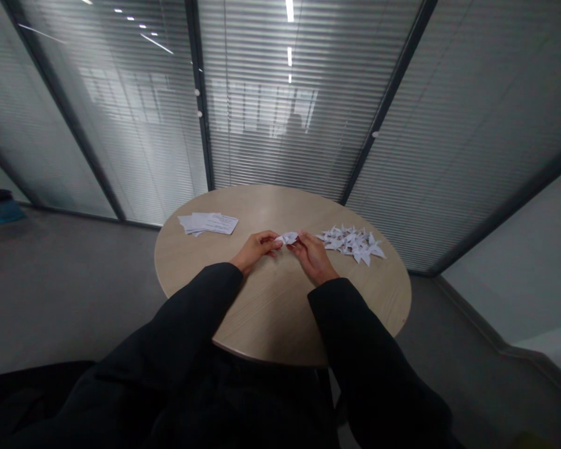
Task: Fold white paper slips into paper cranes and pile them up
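Between my two hands, over the middle of the round table (pixel 262 324), is a small white folded paper crane (pixel 287 238). My left hand (pixel 260 247) pinches its left end between thumb and fingers. At the opposite end, the fingers of my right hand (pixel 312 254) are closed on the paper too. Just right of my right hand lies a pile of white folded paper cranes (pixel 353 242), their points sticking out in many directions. A loose stack of white paper sheets (pixel 210 223) with some print rests on the left part of the table.
Glass partitions with blinds (pixel 271 137) stand right behind the table, divided by dark frames. Grey floor (pixel 88 274) spreads to the left, where a blue bin (pixel 2 211) stands near the wall. A white wall (pixel 523 268) is at the right.
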### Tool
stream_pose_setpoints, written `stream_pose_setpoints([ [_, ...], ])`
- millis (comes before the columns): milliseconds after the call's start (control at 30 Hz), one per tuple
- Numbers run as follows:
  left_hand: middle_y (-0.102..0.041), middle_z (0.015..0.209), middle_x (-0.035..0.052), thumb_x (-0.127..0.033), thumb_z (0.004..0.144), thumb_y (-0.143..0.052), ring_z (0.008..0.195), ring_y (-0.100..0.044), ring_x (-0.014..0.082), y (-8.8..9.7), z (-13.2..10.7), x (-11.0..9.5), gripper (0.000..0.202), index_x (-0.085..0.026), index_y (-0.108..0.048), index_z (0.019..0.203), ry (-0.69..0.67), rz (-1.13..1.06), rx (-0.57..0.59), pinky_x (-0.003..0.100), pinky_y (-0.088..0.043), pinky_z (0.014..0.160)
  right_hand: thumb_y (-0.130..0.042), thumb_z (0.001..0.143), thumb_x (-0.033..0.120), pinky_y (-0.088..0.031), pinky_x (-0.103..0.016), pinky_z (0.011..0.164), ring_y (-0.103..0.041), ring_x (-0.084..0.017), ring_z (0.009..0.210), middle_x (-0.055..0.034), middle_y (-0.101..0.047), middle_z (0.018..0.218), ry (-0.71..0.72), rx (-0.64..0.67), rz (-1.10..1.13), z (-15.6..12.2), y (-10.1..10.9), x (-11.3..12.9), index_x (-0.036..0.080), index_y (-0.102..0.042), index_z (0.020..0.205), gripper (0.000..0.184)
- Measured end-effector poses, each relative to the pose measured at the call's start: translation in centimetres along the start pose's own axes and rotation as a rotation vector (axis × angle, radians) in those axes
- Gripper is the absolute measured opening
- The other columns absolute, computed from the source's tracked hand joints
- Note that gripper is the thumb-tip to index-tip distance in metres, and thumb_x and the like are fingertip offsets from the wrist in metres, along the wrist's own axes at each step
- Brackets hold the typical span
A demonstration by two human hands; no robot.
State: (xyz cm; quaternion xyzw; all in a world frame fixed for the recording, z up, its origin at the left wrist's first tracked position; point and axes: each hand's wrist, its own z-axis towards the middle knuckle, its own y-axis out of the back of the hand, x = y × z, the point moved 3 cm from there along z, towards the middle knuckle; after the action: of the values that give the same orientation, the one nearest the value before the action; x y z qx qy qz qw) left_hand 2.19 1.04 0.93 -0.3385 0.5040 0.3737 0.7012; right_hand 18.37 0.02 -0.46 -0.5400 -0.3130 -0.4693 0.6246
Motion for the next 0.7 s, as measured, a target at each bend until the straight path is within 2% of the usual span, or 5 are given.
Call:
stream_pose_setpoints([
  [200,-0.061,0.075,0.0029,-0.040,0.063,-0.078,0.070,-0.056,0.0128,0.1,0.0,-0.1,0.035,-0.013,-0.067,0.081,0.013,0.016,-0.027,0.025,-0.047,0.062,-0.074,0.067,0.042,-0.053,-0.032,0.071,-0.062,-0.017,0.073,-0.0012,-0.064,0.076,0.004,0.029,-0.029,-0.4,-0.4,0.8,0.021,-0.059,0.075,0.026],
  [333,-0.062,0.074,0.0033,-0.039,0.065,-0.078,0.068,-0.057,0.0126,0.3,0.0,0.1,0.033,-0.012,-0.066,0.081,0.038,0.018,-0.057,0.025,-0.047,0.061,-0.071,0.070,0.049,-0.052,-0.030,0.068,-0.061,-0.016,0.073,-0.0009,-0.064,0.078,0.051,0.018,-0.056,-0.6,-0.7,1.3,0.022,-0.063,0.081,0.030],
  [533,-0.061,0.073,0.0032,-0.033,0.068,-0.077,0.067,-0.057,0.0116,0.5,0.4,0.5,0.027,-0.012,-0.065,0.079,0.040,0.042,-0.098,0.023,-0.046,0.057,-0.075,0.068,0.048,-0.049,-0.026,0.071,-0.059,-0.013,0.077,0.0012,-0.062,0.081,0.087,0.039,-0.152,-0.7,-1.0,1.4,0.022,-0.065,0.082,0.031],
  [700,-0.060,0.069,0.0021,-0.033,0.069,-0.077,0.064,-0.057,0.0105,0.6,0.5,0.7,0.028,-0.012,-0.063,0.080,0.044,0.040,-0.130,0.021,-0.046,0.055,-0.074,0.068,0.050,-0.047,-0.027,0.074,-0.058,-0.014,0.077,0.0008,-0.063,0.081,0.113,0.047,-0.197,-1.1,-1.3,1.7,0.022,-0.064,0.083,0.034],
])
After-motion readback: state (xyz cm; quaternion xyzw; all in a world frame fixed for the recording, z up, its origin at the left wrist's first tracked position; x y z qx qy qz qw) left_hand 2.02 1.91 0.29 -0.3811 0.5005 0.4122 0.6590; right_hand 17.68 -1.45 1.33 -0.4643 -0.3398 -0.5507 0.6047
